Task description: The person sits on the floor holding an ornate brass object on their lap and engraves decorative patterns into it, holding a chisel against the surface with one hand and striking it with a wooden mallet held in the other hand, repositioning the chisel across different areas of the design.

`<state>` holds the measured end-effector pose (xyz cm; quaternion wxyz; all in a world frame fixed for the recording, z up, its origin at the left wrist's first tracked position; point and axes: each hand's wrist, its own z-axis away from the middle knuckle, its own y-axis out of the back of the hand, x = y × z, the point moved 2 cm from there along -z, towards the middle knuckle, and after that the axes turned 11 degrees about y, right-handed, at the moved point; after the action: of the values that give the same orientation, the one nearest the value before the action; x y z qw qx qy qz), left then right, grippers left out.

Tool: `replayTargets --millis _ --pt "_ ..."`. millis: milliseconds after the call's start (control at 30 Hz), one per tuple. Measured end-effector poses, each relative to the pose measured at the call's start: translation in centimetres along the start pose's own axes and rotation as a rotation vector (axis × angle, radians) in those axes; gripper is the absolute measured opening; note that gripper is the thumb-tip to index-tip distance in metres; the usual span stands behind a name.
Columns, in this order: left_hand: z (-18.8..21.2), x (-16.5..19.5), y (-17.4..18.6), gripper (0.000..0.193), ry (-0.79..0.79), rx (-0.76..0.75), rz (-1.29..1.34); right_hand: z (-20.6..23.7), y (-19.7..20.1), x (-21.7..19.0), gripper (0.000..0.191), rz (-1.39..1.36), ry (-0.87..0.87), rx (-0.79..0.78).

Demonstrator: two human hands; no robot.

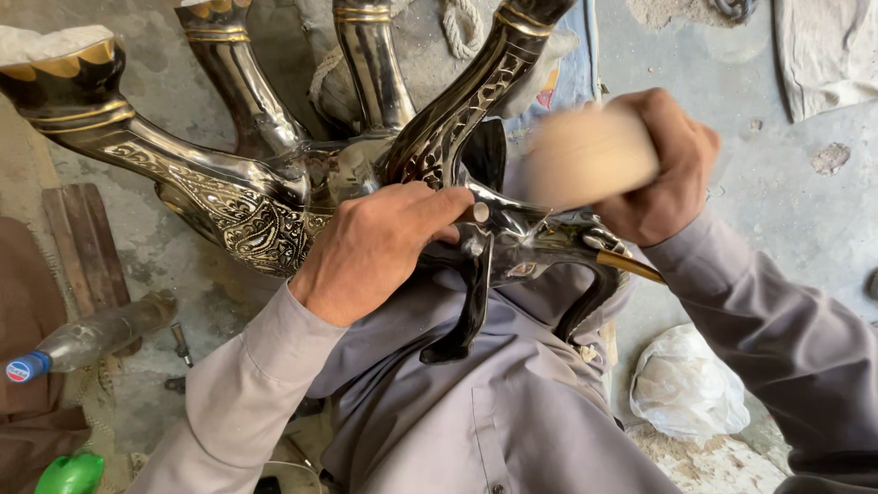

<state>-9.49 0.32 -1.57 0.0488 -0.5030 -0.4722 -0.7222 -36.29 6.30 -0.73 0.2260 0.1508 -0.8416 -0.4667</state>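
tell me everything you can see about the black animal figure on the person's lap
The animal figure is glossy black, apparently polished metal or lacquered wood, with pale scrollwork engraved on its body and legs. It lies upside down across the person's lap, four legs pointing up and away, each with gold bands near the hoof. Dark curved parts hang toward the shirt. The left hand presses on it from above, fingers at the base of one leg. The right hand holds a blurred pale wooden block just above it.

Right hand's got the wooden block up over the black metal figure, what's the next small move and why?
Probably bring the wooden block down for a light tap: the right hand holds it raised and blurred above the metal figure, which the left hand steadies.
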Motion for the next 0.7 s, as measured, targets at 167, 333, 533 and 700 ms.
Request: replayTargets --millis 167,333,533,700 --pt "-0.4 0.4 0.5 0.027 0.047 -0.042 0.049 1.1 -1.2 0.6 0.027 -0.552 -0.324 0.002" --pt "-1.4 1.1 0.8 0.034 -0.022 -0.087 -0.017 1.4 -1.8 0.7 0.038 -0.43 -0.124 0.013" --pt "-2.5 1.5 0.8 0.038 -0.117 -0.169 -0.01 1.9 -3.2 0.7 0.038 -0.453 -0.085 0.05" --pt "-2.7 1.7 0.8 0.047 -0.097 -0.18 -0.095 2.5 -4.1 0.8 0.033 -0.628 -0.213 0.094"
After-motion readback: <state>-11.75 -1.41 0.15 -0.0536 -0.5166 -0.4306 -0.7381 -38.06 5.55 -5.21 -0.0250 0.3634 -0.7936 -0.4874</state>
